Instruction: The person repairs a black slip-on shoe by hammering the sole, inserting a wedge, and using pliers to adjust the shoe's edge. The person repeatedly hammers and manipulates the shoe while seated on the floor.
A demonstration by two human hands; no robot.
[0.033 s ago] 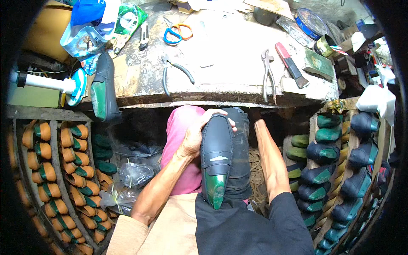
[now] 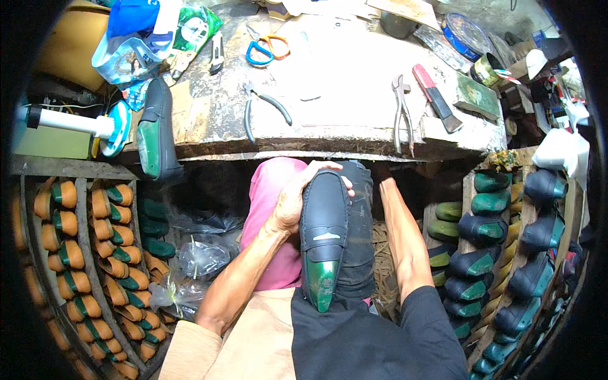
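Across my lap lies a dark loafer upper [image 2: 325,209] stretched over a green shoe last, its toe toward the bench and its green heel toward my belly. My left hand [image 2: 292,201] is wrapped round the toe end, with fingertips showing on the far side. My right forearm [image 2: 405,237] reaches forward below the bench's front edge. Shadow under the bench hides that hand's fingers and anything in them. At the bench's left end sits another dark loafer [image 2: 158,130] on a green last.
On the workbench [image 2: 342,101] lie nippers [image 2: 266,107], scissors [image 2: 269,50], a utility knife [image 2: 216,54], lasting pincers [image 2: 401,117] and a red-handled knife [image 2: 437,98]. Racks of tan shoes [image 2: 76,282] stand left, racks of dark shoes [image 2: 468,259] right. Plastic bags [image 2: 202,256] lie beside my left arm.
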